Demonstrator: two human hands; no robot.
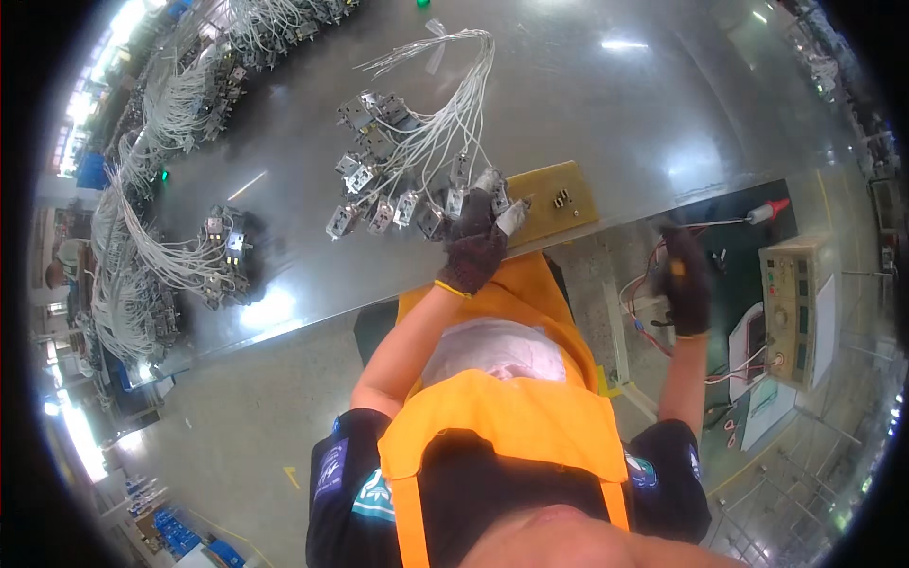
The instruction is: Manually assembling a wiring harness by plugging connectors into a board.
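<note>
Gripping at the near edge of the grey surface, the left hand, in a dark glove with pale fingertips, has its fingers curled around a small metal box. That box sits at the left end of a yellow-brown board, with white wires running away from it. The close pinch probably steadies the box, since the wires could tug at something so light.

More metal boxes lie in a loose cluster to the left of the hand, on the same wires. Their leads gather into one bundle that bends round at the far end, where a clear tie seems meant to hold the ends together. Fanned out like this, each box can likely be reached without pulling its neighbours. Other bundles lie along the left side, well apart, perhaps to avoid tangles.

The right hand, also gloved, is blurred beside a thin tool with a white and red handle; I cannot tell how far its fingers are spread or whether they have hold of anything. Below the tool, a boxy instrument with knobs stands to the right, its cables leading leftward, presumably placed there to be within easy reach.
</note>
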